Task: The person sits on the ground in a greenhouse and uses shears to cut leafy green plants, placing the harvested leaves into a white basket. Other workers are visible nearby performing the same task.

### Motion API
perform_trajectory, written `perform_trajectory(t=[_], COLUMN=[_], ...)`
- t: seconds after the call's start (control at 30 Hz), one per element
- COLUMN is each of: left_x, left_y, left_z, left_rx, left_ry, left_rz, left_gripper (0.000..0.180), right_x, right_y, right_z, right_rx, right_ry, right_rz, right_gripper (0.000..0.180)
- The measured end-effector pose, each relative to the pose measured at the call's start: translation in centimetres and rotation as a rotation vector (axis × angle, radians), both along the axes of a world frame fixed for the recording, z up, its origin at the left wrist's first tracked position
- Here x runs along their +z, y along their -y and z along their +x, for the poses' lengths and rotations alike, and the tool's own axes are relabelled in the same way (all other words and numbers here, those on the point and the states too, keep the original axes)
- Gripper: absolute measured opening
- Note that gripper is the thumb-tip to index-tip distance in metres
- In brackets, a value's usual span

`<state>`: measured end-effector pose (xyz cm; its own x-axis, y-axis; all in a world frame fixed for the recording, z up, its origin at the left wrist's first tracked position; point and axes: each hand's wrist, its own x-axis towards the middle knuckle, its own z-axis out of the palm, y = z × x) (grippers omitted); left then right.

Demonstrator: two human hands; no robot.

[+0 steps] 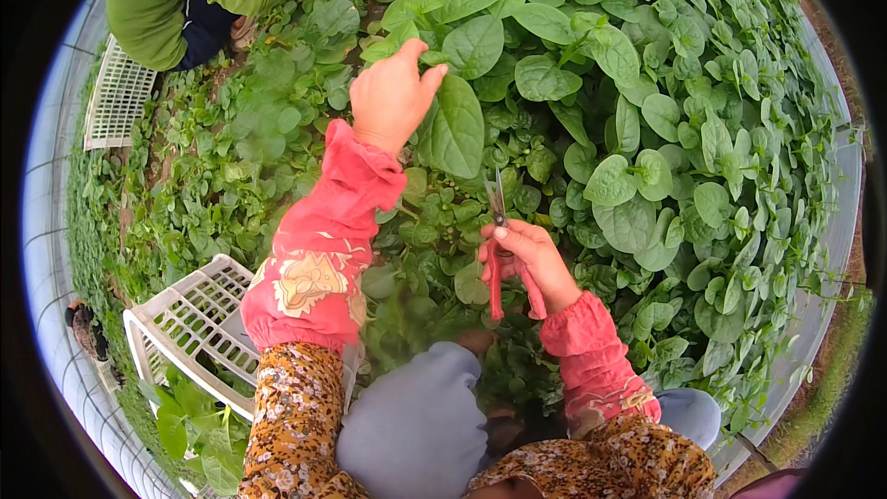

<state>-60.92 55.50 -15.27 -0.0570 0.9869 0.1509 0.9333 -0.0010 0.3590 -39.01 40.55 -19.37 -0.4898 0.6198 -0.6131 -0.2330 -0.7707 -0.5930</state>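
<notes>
My left hand (390, 97) reaches into the leafy green plants (647, 176), its fingers closed at the top of a leafy shoot. A broad leaf (455, 126) hangs beside the thumb; the stem and fingertips are partly hidden. Nearer to me and to the right, my right hand (531, 261) is wrapped round a pair of red-handled garden snips (500, 222). The narrow metal blades point away from me, slightly apart, just below the big leaf and touching no stem that I can make out.
At my left stands a white plastic crate (176, 310) with picked leaves (199, 434) beside and under it. A co-worker in a green top (185, 0) crouches at the far left near another white crate (120, 97). My knee (416, 416) is between my arms.
</notes>
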Motion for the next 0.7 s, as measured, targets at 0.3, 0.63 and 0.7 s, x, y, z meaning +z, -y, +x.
perform_trajectory(t=[0.3,0.63,0.7], left_x=[-8.8,-5.8,-3.4], left_y=[1.0,2.6,3.5], left_z=[-7.9,-4.2,-3.9], left_rx=[0.162,0.232,0.327], left_ry=[0.745,1.431,1.540], left_rz=[0.115,0.166,0.151], left_gripper=[0.016,0.014,0.017], right_x=[-2.6,-5.5,-4.4], right_y=[-7.5,-11.4,-9.4], right_z=[-2.6,-3.2,-2.1], right_rx=[0.002,-0.123,-0.134], right_ry=[-0.072,-0.076,-0.061], right_rz=[-0.031,-0.060,-0.028], right_gripper=[0.037,0.033,0.031])
